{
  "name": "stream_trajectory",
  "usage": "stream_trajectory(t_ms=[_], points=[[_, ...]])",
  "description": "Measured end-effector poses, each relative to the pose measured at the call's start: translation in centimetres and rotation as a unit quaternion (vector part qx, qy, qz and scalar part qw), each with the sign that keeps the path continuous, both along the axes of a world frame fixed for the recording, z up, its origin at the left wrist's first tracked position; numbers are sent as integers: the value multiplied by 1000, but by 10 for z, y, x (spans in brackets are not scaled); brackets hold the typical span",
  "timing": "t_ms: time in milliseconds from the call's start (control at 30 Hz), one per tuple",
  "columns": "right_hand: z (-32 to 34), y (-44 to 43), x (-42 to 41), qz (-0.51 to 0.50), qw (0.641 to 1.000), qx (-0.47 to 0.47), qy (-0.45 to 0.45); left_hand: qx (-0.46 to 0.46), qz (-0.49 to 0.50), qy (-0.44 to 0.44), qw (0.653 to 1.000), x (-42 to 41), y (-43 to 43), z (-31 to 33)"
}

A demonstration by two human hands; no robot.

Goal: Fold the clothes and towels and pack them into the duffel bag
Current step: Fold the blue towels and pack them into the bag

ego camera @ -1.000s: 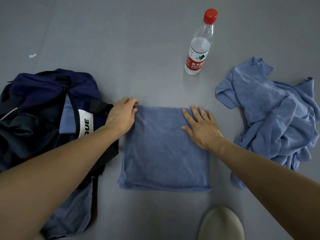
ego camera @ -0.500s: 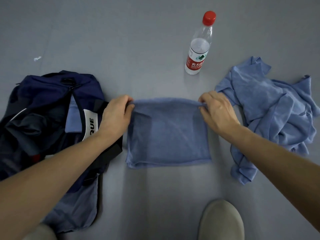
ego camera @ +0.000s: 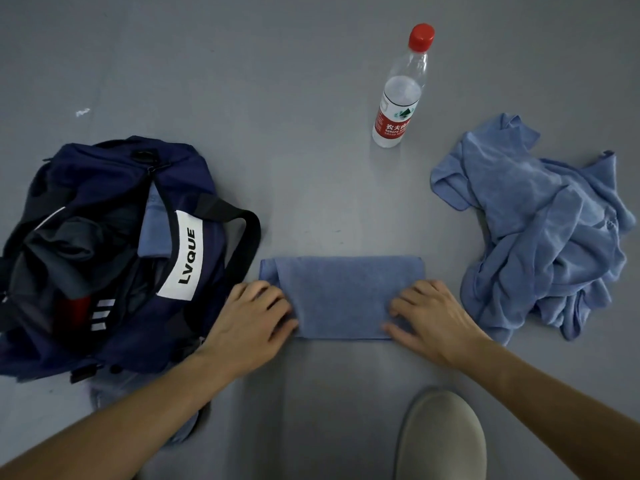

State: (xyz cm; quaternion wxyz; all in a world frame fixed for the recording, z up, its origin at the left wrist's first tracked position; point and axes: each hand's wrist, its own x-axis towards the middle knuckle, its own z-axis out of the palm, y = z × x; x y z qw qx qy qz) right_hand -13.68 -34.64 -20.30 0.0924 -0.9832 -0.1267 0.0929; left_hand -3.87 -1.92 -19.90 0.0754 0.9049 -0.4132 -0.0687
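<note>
Left hand (ego camera: 252,323) and right hand (ego camera: 436,320) press bent fingers (ego camera: 273,299), gripping nothing, on the folded towel (ego camera: 346,292); the duffel bag (ego camera: 114,174) left of it looks part-packed, the crumpled cloth (ego camera: 540,237) right of it unfolded.

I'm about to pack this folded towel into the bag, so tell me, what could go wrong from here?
The folded towel has layers offset at its far left corner, and the left hand and right hand only press its near edge, so it may fall open when lifted. The duffel bag already looks stuffed with clothes; forcing the towel in could crumple it.
</note>
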Motion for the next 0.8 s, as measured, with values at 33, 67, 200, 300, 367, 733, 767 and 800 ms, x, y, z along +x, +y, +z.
stream_trajectory(t_ms=[33, 67, 200, 300, 367, 733, 767, 800], points=[[-2, 3, 10, 3, 1000, 10, -16, -9, 6, -9, 1000, 0, -12, 1], [-6, 6, 20, 6, 1000, 16, -25, -11, 19, -14, 1000, -1, -24, -2], [-29, 13, 46, 21, 999, -16, 20, 52, 169, 91, 980, -4, -67, -20], [-34, 11, 43, 8, 999, -32, 40, 129, 188, 158, 961, 10, -90, -36], [-32, 11, 34, -27, 998, -30, 45, 135, 136, 112, 975, 41, -99, -41], [-32, 44, -11, 66, 996, 41, -48, 31, 44, 13, 998, 22, -85, -56], [-33, 40, -12, 100, 993, 26, -60, 45, 47, 34, 997, 12, -76, -62], [-34, 36, -14, 128, 990, 10, -62, 53, 42, 42, 997, 8, -69, -67]])
